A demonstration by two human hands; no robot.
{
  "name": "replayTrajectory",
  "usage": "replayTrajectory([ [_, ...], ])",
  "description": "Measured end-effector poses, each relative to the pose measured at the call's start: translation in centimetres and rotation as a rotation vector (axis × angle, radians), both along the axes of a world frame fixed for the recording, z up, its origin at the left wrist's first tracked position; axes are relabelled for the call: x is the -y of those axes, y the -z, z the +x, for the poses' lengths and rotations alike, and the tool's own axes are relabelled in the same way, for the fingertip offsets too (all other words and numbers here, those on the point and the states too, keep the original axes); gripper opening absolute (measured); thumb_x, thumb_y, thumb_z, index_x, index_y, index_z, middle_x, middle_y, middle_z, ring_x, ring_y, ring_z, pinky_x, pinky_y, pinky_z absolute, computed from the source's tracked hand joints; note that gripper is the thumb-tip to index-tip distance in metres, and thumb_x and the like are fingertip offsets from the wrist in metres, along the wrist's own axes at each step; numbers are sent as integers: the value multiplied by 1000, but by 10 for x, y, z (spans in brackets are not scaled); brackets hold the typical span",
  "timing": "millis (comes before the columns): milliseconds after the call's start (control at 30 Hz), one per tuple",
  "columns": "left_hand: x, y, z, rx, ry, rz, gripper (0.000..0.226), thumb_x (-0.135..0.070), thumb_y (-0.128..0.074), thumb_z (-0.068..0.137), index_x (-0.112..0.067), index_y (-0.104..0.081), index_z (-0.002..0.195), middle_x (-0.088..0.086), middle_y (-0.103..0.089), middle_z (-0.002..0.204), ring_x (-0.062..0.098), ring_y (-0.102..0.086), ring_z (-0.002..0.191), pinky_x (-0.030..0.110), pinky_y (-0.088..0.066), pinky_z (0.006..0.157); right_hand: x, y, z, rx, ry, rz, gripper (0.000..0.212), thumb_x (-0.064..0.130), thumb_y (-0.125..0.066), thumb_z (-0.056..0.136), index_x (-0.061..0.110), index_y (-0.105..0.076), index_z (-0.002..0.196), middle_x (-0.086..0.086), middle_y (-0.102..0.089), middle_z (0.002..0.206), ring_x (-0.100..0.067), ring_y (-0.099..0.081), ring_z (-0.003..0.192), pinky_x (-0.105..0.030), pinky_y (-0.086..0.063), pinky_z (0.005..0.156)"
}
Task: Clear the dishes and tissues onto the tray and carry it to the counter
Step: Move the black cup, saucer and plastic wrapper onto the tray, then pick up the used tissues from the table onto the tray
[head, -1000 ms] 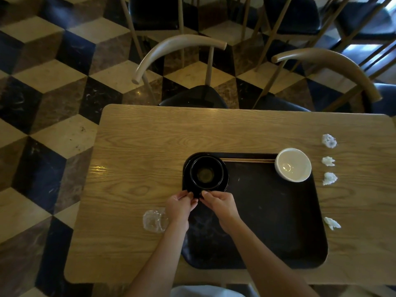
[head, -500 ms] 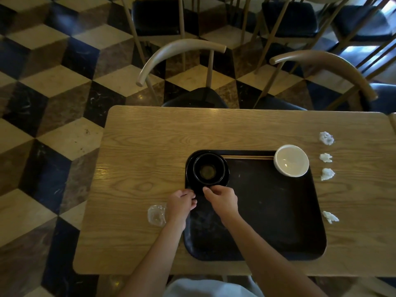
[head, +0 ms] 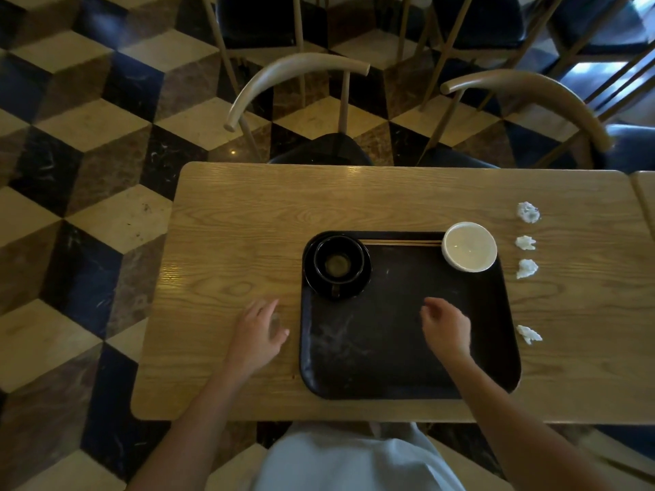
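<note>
Below, a black rectangular plastic tray [head: 390,349] lies on the light wooden table [head: 248,214]. At its far-left corner a black cup [head: 338,264] stands on a black saucer [head: 361,288]; at the far-right corner sits a white round bowl [head: 469,247], with wooden chopsticks [head: 400,242] lying between them along the far rim. Four crumpled white tissues [head: 527,268] lie on the table just right of the tray. The left hand [head: 257,334] is over the table beside the tray, fingers spread and loose; whether it touches anything beneath cannot be told. The right hand [head: 447,327] hovers over the tray, fingers curled, holding nothing. No writing or brand is legible.
</note>
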State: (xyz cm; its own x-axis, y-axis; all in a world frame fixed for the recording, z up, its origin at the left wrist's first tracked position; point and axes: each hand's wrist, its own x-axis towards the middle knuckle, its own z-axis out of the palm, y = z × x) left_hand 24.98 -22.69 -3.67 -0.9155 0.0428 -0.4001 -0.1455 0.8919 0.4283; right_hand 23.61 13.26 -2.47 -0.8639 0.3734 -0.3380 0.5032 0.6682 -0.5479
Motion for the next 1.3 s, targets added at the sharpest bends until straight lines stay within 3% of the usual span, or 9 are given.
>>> replayTrajectory([
  [100, 2, 16, 7, 125, 14, -114, 81, -46, -71, 84, -26, -33, 153, 8, -28, 162, 34, -22, 150, 50, -29, 119, -45, 4, 10, -42, 41, 170, 38, 1, -60, 93, 4, -63, 131, -19, -64, 132, -35, -59, 122, -48, -46, 103],
  [233, -8, 21, 18, 86, -100, -146, 74, -21, -75, 82, -26, -42, 148, 12, -20, 164, 36, -29, 147, 52, -38, 113, -104, 5, 21, 182, 34, 277, 67, -2, -59, 89, 12, -42, 153, -18, -30, 162, -41, -27, 147, -54, -27, 118],
  [333, -17, 19, 26, 38, -159, -157, 65, -16, -75, 83, -19, -49, 144, 16, -35, 154, 34, -42, 137, 46, -46, 107, -140, 7, 29, 314, -80, 307, 77, -2, -61, 90, 21, -33, 158, -17, -22, 166, -46, -22, 148, -57, -31, 116],
  [500, -31, 9, 30, 31, -248, -128, 54, -17, -73, 87, -11, -56, 138, 14, -55, 123, 30, -55, 112, 39, -48, 88, -168, 20, 36, 212, -143, 259, 77, -9, -57, 86, 17, -35, 156, -18, -29, 163, -40, -19, 152, -56, -24, 122],
  [667, -58, 4, 37, -15, -247, -144, 57, -19, -74, 88, -6, -54, 139, 21, -55, 121, 36, -57, 106, 46, -51, 82, -194, 25, 47, 200, -100, 219, 54, -2, -65, 88, 15, -58, 138, -12, -55, 137, -37, -51, 126, -51, -50, 102],
  [800, -108, -6, 32, -37, -204, -145, 63, -26, -70, 90, -13, -45, 146, 13, -52, 124, 26, -54, 107, 40, -51, 83, -218, 21, 34, 157, -98, 185, 31, 6, -64, 93, 11, -66, 123, -13, -63, 119, -23, -57, 100, -35, -49, 85],
  [967, -200, -14, 12, -66, -21, -177, 68, -37, -67, 90, -21, -40, 150, -1, -51, 120, 17, -50, 113, 32, -52, 86, -241, 7, -15, -14, -101, 202, 24, 14, -53, 101, 10, -63, 122, -14, -69, 108, -29, -65, 93, -37, -48, 76],
  [1133, -270, -6, -14, -48, 73, -157, 70, -41, -68, 89, -23, -40, 150, -4, -51, 117, 15, -50, 112, 28, -52, 86, -257, 1, -79, -82, -194, 288, 32, -1, -54, 96, 15, -59, 123, -13, -70, 102, -27, -63, 77, -43, -55, 66],
  [1300, -302, 7, -29, -23, 67, -182, 72, -43, -70, 87, -26, -40, 150, -3, -48, 118, 14, -50, 112, 28, -53, 86, -256, 18, -106, -38, -247, 264, 26, -6, -60, 92, 7, -68, 113, -13, -71, 106, -29, -67, 91, -38, -56, 77],
])
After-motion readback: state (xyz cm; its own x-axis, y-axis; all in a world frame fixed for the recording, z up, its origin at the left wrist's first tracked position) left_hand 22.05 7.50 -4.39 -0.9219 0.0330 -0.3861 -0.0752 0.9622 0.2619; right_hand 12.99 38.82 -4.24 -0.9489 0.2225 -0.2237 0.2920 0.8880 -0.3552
